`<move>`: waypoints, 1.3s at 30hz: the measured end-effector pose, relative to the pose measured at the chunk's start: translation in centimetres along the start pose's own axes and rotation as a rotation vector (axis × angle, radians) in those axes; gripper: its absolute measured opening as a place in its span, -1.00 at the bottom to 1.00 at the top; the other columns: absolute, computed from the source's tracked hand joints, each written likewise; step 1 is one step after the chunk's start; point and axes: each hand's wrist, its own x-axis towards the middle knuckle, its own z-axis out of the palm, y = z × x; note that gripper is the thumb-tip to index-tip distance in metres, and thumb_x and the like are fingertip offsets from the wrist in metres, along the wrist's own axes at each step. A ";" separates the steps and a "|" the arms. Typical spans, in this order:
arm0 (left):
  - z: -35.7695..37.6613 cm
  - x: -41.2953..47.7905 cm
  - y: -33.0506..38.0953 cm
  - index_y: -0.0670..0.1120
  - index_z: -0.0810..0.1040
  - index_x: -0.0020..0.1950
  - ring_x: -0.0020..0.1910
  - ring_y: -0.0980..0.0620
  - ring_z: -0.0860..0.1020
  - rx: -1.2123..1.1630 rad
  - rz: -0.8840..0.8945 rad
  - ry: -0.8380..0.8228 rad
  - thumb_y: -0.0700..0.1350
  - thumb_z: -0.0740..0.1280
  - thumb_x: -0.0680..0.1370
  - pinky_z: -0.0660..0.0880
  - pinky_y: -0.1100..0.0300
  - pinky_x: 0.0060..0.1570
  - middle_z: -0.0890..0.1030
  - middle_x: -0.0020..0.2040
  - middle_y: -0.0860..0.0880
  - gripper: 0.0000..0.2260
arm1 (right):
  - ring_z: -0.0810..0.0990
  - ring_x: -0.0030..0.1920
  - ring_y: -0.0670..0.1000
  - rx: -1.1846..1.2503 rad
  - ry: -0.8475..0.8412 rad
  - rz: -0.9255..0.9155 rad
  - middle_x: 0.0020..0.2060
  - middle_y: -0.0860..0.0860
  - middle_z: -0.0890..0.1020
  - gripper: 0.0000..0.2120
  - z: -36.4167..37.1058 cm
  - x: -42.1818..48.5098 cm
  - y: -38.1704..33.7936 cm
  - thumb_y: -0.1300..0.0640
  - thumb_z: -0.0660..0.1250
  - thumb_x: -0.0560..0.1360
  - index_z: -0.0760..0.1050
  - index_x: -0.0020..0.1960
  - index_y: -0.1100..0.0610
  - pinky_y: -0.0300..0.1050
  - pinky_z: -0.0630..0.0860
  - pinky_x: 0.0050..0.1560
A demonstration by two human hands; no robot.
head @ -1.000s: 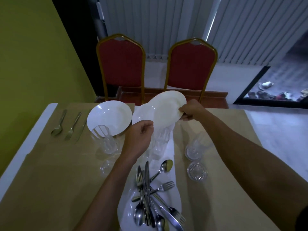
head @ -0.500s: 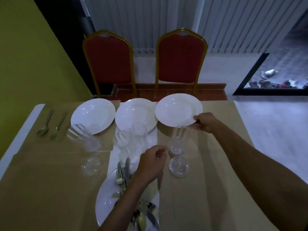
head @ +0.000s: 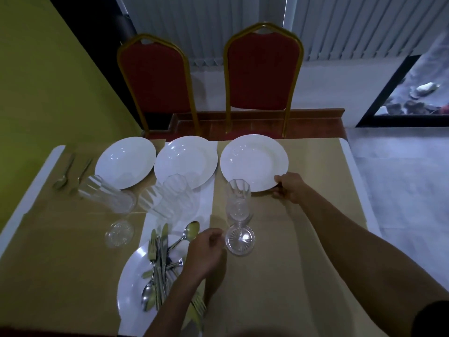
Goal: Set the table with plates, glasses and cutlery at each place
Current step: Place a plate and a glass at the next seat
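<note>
Three white plates lie in a row along the table's far edge: left plate (head: 125, 162), middle plate (head: 185, 161), right plate (head: 254, 161). My right hand (head: 289, 187) grips the right plate's near-right rim. My left hand (head: 205, 254) hovers loosely curled and holds nothing, over the near plate (head: 132, 283) that carries a heap of cutlery (head: 161, 261). A tall glass (head: 238, 203) stands in front of the right plate. Another glass (head: 240, 239) stands just right of my left hand. Several more glasses (head: 170, 198) stand mid-table.
A spoon (head: 63, 175) and a fork (head: 82, 172) lie at the far left place. Two red chairs (head: 261, 76) stand behind the table's far edge. A yellow-green wall runs along the left. Brown paper mats cover the tabletop (head: 303, 239).
The right plate went from lifted above the stack to flat on the table at the right. My left hand drew back from the plates to above the cutlery plate.
</note>
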 end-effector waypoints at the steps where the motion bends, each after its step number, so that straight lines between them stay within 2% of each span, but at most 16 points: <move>1: 0.2 -0.1 0.0 -0.05 0.62 0.19 0.09 0.08 0.58 0.014 0.007 0.005 -0.10 0.31 0.58 0.44 0.25 0.15 0.63 0.06 0.07 -0.79 | 0.54 -0.25 0.14 -0.008 -0.002 -0.004 -0.14 0.23 0.59 -0.83 -0.2 0.0 0.1 0.35 0.24 0.57 0.46 0.14 0.23 -0.01 0.60 -0.35; 3: 0.9 -0.5 -0.1 -0.07 0.63 0.13 0.01 0.08 0.58 0.050 0.041 0.009 -0.14 0.30 0.58 0.43 0.27 0.03 0.61 -0.03 0.09 -0.83 | 0.60 -0.21 0.16 -0.045 -0.016 -0.014 -0.14 0.23 0.62 -0.86 -0.5 -0.2 0.3 0.32 0.25 0.57 0.46 0.12 0.21 0.05 0.63 -0.22; 6: 2.9 -1.6 -0.8 -0.07 0.60 0.04 -0.12 0.15 0.54 0.140 0.152 0.015 -0.21 0.28 0.56 0.44 0.30 -0.12 0.62 -0.09 0.08 -0.86 | 0.61 -0.29 0.12 -0.115 -0.058 -0.030 -0.11 0.27 0.62 -0.86 -0.6 -0.7 0.2 0.29 0.24 0.59 0.43 0.14 0.24 0.00 0.62 -0.26; 8: 4.3 -2.5 -1.5 0.01 0.56 0.09 -0.09 0.22 0.50 0.153 0.152 0.019 -0.19 0.26 0.53 0.41 0.37 -0.08 0.58 -0.04 0.15 -0.80 | 0.60 -0.32 0.10 -0.144 -0.071 -0.040 -0.11 0.28 0.62 -0.86 -0.5 -0.9 0.3 0.30 0.22 0.59 0.42 0.14 0.25 -0.03 0.60 -0.30; 10: 5.5 -3.4 -2.1 0.05 0.49 0.14 -0.01 0.16 0.50 0.150 0.114 0.028 -0.13 0.23 0.52 0.46 0.26 0.03 0.54 0.01 0.12 -0.78 | 0.58 -0.35 0.10 -0.150 -0.076 -0.042 -0.15 0.27 0.61 -0.85 -0.2 -1.1 0.2 0.31 0.19 0.58 0.41 0.14 0.26 -0.07 0.57 -0.37; 12: 6.3 -4.0 -2.5 -0.02 0.45 0.11 0.03 0.05 0.48 0.182 0.101 0.020 -0.09 0.21 0.49 0.47 0.12 0.10 0.49 0.02 0.03 -0.79 | 0.58 -0.37 0.10 -0.161 -0.070 -0.045 -0.19 0.26 0.61 -0.85 0.1 -1.4 0.2 0.32 0.18 0.57 0.42 0.13 0.27 -0.11 0.57 -0.44; 14: 6.6 -4.3 -2.8 -0.08 0.44 0.12 0.09 -0.01 0.46 0.223 0.084 -0.007 -0.11 0.24 0.49 0.44 0.10 0.15 0.47 0.05 -0.01 -0.78 | 0.59 -0.39 0.10 -0.164 -0.065 -0.048 -0.23 0.24 0.61 -0.88 0.2 -1.7 0.1 0.33 0.18 0.56 0.42 0.08 0.26 -0.12 0.56 -0.45; 17: 6.7 -4.4 -2.9 -0.15 0.42 0.24 0.18 -0.07 0.45 0.219 0.032 -0.036 -0.11 0.25 0.50 0.42 0.01 0.24 0.47 0.17 -0.09 -0.68 | 0.58 -0.41 0.09 -0.201 -0.042 -0.049 -0.25 0.22 0.62 -0.93 0.0 -2.1 -0.2 0.33 0.21 0.53 0.43 -0.01 0.23 -0.12 0.54 -0.45; 20: 6.4 -4.4 -3.2 -0.25 0.41 0.17 0.14 -0.16 0.46 0.233 0.012 -0.031 -0.12 0.24 0.50 0.44 -0.04 0.17 0.48 0.13 -0.17 -0.70 | 0.59 -0.47 0.06 -0.305 0.042 -0.086 -0.32 0.18 0.63 -0.92 -1.0 -2.9 -0.2 0.26 0.29 0.49 0.49 -0.06 0.28 -0.26 0.46 -0.56; 22: 6.0 -4.4 -3.3 -0.20 0.43 0.15 0.10 -0.14 0.48 0.230 0.027 -0.020 -0.11 0.23 0.50 0.46 -0.01 0.12 0.50 0.09 -0.14 -0.73 | 0.54 -0.49 0.05 -0.331 0.064 -0.108 -0.37 0.17 0.60 -0.86 -1.6 -4.2 0.1 0.22 0.32 0.52 0.52 -0.17 0.29 -0.29 0.41 -0.58; 24: 5.6 -4.4 -3.2 -0.10 0.46 0.09 0.03 -0.06 0.51 0.209 0.053 -0.005 -0.11 0.23 0.51 0.47 0.08 0.06 0.52 0.03 -0.06 -0.82 | 0.56 -0.46 0.05 -0.320 0.024 -0.124 -0.34 0.18 0.61 -0.80 -2.1 -6.1 0.8 0.20 0.31 0.56 0.51 -0.21 0.26 -0.25 0.45 -0.55; 26: 5.2 -4.5 -3.0 -0.06 0.47 0.05 0.01 -0.01 0.52 0.187 0.075 -0.002 -0.14 0.26 0.52 0.45 0.15 0.02 0.52 -0.01 -0.02 -0.88 | 0.58 -0.45 0.01 -0.343 -0.036 -0.140 -0.32 0.14 0.61 -0.84 -2.3 -8.2 1.7 0.21 0.29 0.58 0.52 -0.15 0.25 -0.23 0.48 -0.49; 30: 4.6 -4.5 -3.2 -0.16 0.48 0.29 0.21 -0.04 0.50 0.182 0.131 -0.035 -0.15 0.30 0.57 0.33 0.32 0.15 0.53 0.21 -0.09 -0.70 | 0.61 -0.41 -0.04 -0.434 -0.184 -0.137 -0.28 0.07 0.67 -0.86 -1.6 -12.3 3.6 0.19 0.32 0.57 0.58 -0.05 0.27 -0.18 0.48 -0.35; 33: 3.7 -5.2 -3.3 -0.15 0.43 0.39 0.28 0.02 0.47 0.124 0.116 -0.015 -0.13 0.29 0.59 0.18 0.50 0.10 0.50 0.32 -0.07 -0.63 | 0.62 -0.36 -0.04 -0.519 -0.304 -0.135 -0.23 0.09 0.71 -0.82 0.0 -15.4 5.5 0.17 0.32 0.56 0.60 -0.03 0.29 -0.16 0.50 -0.32; 36: 2.2 -5.9 -3.9 -0.12 0.45 0.39 0.30 0.05 0.47 0.082 0.124 0.043 -0.13 0.28 0.59 0.19 0.51 0.09 0.50 0.34 -0.04 -0.64 | 0.63 -0.33 -0.04 -0.576 -0.416 -0.130 -0.20 0.12 0.73 -0.80 2.6 -17.8 7.2 0.15 0.31 0.57 0.61 -0.07 0.28 -0.16 0.50 -0.29; 39: -0.1 -6.3 -5.3 -0.11 0.52 0.32 0.26 0.09 0.48 0.060 0.149 0.095 -0.17 0.30 0.58 0.25 0.41 0.15 0.55 0.29 -0.02 -0.70 | 0.62 -0.34 -0.06 -0.596 -0.484 -0.121 -0.22 0.08 0.72 -0.84 5.7 -19.4 8.6 0.14 0.29 0.58 0.58 -0.11 0.18 -0.19 0.49 -0.30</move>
